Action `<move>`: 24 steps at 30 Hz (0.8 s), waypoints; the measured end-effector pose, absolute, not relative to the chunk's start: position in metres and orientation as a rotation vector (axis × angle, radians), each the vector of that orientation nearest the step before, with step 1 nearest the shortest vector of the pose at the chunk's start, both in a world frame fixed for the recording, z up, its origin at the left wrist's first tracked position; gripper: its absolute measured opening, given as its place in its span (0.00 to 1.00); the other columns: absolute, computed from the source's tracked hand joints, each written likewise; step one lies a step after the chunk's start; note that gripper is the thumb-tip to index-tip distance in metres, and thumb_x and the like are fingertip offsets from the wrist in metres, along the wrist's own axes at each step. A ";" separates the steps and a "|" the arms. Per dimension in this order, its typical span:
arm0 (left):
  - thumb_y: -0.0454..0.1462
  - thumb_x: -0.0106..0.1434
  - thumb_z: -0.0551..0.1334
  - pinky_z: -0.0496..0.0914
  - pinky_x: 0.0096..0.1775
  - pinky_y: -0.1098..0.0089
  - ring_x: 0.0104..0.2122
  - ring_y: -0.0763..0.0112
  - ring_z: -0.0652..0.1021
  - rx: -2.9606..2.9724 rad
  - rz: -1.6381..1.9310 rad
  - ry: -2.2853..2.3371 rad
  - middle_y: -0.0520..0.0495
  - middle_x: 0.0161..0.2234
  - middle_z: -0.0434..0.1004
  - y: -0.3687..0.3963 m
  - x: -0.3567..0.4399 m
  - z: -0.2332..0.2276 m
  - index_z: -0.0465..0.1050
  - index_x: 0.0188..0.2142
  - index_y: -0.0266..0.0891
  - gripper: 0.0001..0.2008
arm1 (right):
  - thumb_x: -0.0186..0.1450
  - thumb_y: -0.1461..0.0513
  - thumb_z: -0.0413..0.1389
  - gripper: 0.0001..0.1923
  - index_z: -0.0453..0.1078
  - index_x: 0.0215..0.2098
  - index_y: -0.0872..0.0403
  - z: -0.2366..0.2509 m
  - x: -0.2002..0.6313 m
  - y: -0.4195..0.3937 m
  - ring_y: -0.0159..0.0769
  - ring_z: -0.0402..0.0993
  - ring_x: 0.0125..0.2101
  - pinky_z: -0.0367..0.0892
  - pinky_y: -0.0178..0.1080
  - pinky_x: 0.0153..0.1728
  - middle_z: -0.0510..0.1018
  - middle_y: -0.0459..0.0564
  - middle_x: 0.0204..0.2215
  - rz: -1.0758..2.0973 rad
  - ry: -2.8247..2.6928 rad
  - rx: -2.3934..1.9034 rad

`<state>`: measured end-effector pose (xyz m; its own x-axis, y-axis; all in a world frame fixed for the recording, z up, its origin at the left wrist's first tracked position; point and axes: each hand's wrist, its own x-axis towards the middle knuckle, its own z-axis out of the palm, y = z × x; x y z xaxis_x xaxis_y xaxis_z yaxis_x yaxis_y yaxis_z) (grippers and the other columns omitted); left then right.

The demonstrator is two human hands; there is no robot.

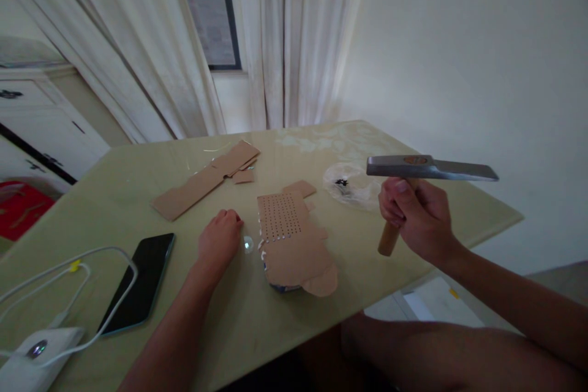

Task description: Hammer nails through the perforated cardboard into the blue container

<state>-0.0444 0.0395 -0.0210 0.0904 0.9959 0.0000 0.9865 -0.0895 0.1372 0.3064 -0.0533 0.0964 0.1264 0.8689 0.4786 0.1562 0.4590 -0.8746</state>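
My right hand is wrapped round the wooden handle of a hammer, raised over the right side of the table, its long steel head lying nearly level. My left hand rests on the tabletop with its fingers curled in; whatever they may hold is hidden. Just right of those fingers lies a small clear round piece. Between my hands is a cardboard piece with rows of small dark dots on its upper part and white bits along its left edge. Something dark shows beneath its near end.
Cardboard strips lie at the back left. A clear plastic bag with small black pieces sits at the back right. On the left are a phone, a white power bank and a looping white cable. The pale tabletop ends near my legs.
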 end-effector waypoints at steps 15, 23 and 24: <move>0.34 0.77 0.56 0.71 0.49 0.58 0.47 0.50 0.81 2.374 0.285 1.883 0.35 0.44 0.83 0.033 -0.023 -0.027 0.77 0.46 0.35 0.11 | 0.76 0.50 0.63 0.25 0.64 0.25 0.50 0.078 0.311 -0.048 0.29 0.50 0.18 0.42 0.38 0.17 0.56 0.39 0.19 0.788 -1.308 -0.869; 0.39 0.78 0.58 0.71 0.52 0.58 0.47 0.54 0.80 2.367 0.851 1.768 0.40 0.45 0.86 0.034 -0.023 -0.016 0.80 0.51 0.39 0.13 | 0.75 0.48 0.63 0.27 0.62 0.24 0.49 0.073 0.312 -0.051 0.29 0.49 0.18 0.42 0.39 0.17 0.55 0.39 0.19 0.812 -1.310 -0.883; 0.39 0.77 0.59 0.72 0.51 0.58 0.45 0.55 0.80 2.364 1.020 1.685 0.41 0.44 0.86 0.033 -0.023 -0.015 0.81 0.49 0.39 0.12 | 0.75 0.48 0.63 0.27 0.62 0.24 0.49 0.072 0.312 -0.051 0.29 0.50 0.18 0.42 0.39 0.17 0.55 0.39 0.19 0.809 -1.316 -0.884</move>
<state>-0.0228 0.0333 -0.0146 0.1814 0.8620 0.4733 0.8191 -0.3988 0.4124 0.3116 -0.0511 0.0724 0.0905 0.8882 0.4504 -0.0017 0.4524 -0.8918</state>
